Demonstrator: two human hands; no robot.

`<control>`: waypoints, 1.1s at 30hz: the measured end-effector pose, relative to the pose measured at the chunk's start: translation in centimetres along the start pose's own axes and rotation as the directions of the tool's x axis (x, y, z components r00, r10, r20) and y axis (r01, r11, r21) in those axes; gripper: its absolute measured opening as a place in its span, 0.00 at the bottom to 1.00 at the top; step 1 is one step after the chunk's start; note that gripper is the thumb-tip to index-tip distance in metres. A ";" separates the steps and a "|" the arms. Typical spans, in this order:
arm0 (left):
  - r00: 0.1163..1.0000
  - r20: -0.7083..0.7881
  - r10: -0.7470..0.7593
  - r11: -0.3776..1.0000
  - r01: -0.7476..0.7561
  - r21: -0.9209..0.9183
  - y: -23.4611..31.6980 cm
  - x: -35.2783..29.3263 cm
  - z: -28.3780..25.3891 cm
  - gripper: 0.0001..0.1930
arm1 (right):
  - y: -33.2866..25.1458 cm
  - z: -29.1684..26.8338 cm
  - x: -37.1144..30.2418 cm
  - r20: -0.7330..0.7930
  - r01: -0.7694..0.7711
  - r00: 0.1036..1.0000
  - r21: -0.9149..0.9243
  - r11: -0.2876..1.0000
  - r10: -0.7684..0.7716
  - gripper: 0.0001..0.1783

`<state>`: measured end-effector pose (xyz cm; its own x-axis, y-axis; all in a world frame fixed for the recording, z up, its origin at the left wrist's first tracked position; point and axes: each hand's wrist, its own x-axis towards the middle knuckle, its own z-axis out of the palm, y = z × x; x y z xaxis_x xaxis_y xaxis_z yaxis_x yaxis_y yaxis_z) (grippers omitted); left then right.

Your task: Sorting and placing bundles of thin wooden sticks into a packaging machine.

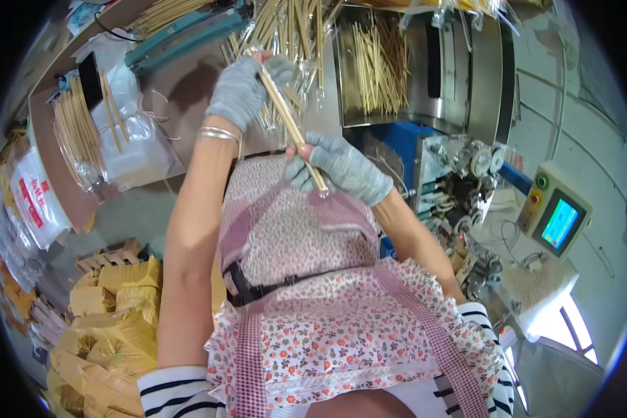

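Both my hands wear grey gloves that leave some fingertips bare. Between them, slanting down to the right, is a slim bundle of pale wooden sticks (283, 110) in a clear plastic sleeve. My left hand (235, 92) is closed round its upper end. Lower down, my right hand (352, 169) pinches the bundle near its other end, above my lap. Just beyond my hands lies a pile of similar sticks in clear sleeves (296, 31) on the table.
Loose sticks (380, 70) lie in a metal tray (425, 127) at the far right. A machine (460, 184) and its lit control panel (559, 217) stand right. Left are a teal bar-shaped device (184, 40), a dark phone (89, 80) and more sticks (76, 129). Yellow-wrapped bundles (111, 341) sit lower left.
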<state>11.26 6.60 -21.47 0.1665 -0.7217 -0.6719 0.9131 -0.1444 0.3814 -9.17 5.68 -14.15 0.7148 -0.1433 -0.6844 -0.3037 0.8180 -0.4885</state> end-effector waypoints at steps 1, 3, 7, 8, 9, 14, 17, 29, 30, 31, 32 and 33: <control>1.000 0.010 -0.017 1.000 0.017 0.004 -0.2 -0.2 0.4 0.12 | -0.5 0.0 -0.4 -0.008 -0.009 1.000 0.017 1.000 0.009 0.15; 1.000 -0.019 0.006 0.999 -0.005 0.045 -0.4 -0.6 1.1 0.11 | -0.8 0.4 -0.5 0.002 -0.032 0.999 0.046 0.998 0.032 0.13; 0.995 -0.094 0.034 0.995 -0.025 0.093 -1.7 -4.3 3.5 0.11 | -2.5 2.2 0.3 -0.040 -0.009 0.999 0.117 0.993 0.014 0.10; 0.990 -0.139 0.011 0.990 0.008 0.139 -1.8 -5.2 4.2 0.10 | -3.5 3.0 0.2 -0.094 0.014 0.996 0.084 0.996 -0.006 0.10; 0.992 -0.125 0.015 0.989 0.003 0.147 -1.7 -5.9 4.5 0.10 | -3.6 3.3 0.3 -0.098 0.030 0.995 0.081 0.996 -0.022 0.10; 0.989 -0.143 -0.036 0.998 0.042 0.044 -0.5 -6.8 4.3 0.08 | -2.9 3.1 0.7 -0.202 0.063 0.972 -0.273 0.960 -0.121 0.10; 0.973 -0.045 -0.226 0.850 0.174 -0.497 2.4 -3.4 1.4 0.09 | -1.4 1.1 -1.1 -0.230 0.028 0.957 -0.534 0.845 -0.177 0.12; 0.879 -0.090 -0.468 0.873 0.476 0.108 5.7 -6.7 -3.9 0.15 | 1.1 -10.7 -15.8 -0.604 -0.174 0.767 -0.517 0.838 -0.214 0.11; 0.912 -0.141 -0.385 0.887 0.408 0.215 4.2 -8.1 -2.5 0.15 | 1.0 -11.3 -15.0 -0.627 -0.077 0.735 -0.455 0.887 -0.258 0.11; 0.935 -0.199 -0.293 0.883 0.345 0.317 2.9 -9.9 -1.0 0.15 | -0.5 -9.5 -12.7 -0.647 0.020 0.708 -0.382 0.924 -0.283 0.12; 0.936 -0.190 -0.297 0.882 0.345 0.321 2.7 -10.9 -0.4 0.15 | -1.5 -8.3 -10.7 -0.578 0.077 0.781 -0.286 0.955 -0.236 0.13; 0.950 -0.015 -0.311 0.846 0.284 0.451 2.8 -12.0 0.4 0.14 | -2.4 -6.9 -8.6 -0.495 0.127 0.845 -0.183 0.975 -0.203 0.14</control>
<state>11.66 14.56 -12.09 -0.1206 -0.6308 -0.7666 0.6521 -0.6326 0.4179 -18.95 1.07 -10.83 0.3539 -0.5626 -0.7472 -0.3206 0.6775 -0.6620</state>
